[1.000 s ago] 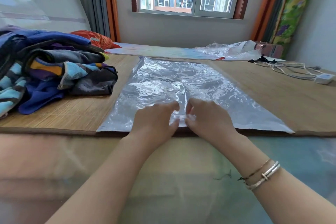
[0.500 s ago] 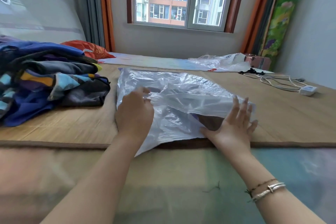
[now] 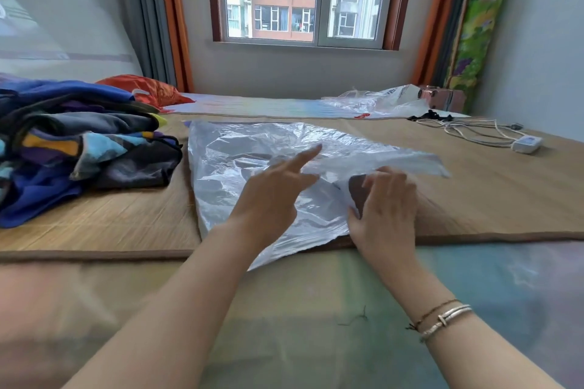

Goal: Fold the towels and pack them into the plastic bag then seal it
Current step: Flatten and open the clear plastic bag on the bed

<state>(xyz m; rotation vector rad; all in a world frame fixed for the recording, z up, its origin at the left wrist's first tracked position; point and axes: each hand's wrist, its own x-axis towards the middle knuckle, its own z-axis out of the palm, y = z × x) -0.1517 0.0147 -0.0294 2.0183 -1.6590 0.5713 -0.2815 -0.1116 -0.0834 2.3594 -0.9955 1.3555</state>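
Plastic is crinkling under both my hands as I am working the mouth of the clear plastic bag [image 3: 252, 161] apart on the woven bamboo mat [image 3: 474, 186]. The bag is lying straight ahead of me, its long axis running away from me toward the window, with the open end nearest my body and hanging a little over the mat's front edge. My right hand [image 3: 384, 202] is sitting at the mouth, fingers curled round the upper layer and lifting it so that a dark gap is showing beneath. My left hand [image 3: 275, 196] is resting on top of the film just beside it, forefinger stretched out forward and the other fingers loose, pressing rather than gripping. The towels [image 3: 79, 148] are waiting in a rumpled, many-coloured heap well off to my left, unfolded as far as I can judge, so my left hand is the nearer one for fetching them. Nothing is packed yet; I am judging that folding comes next.
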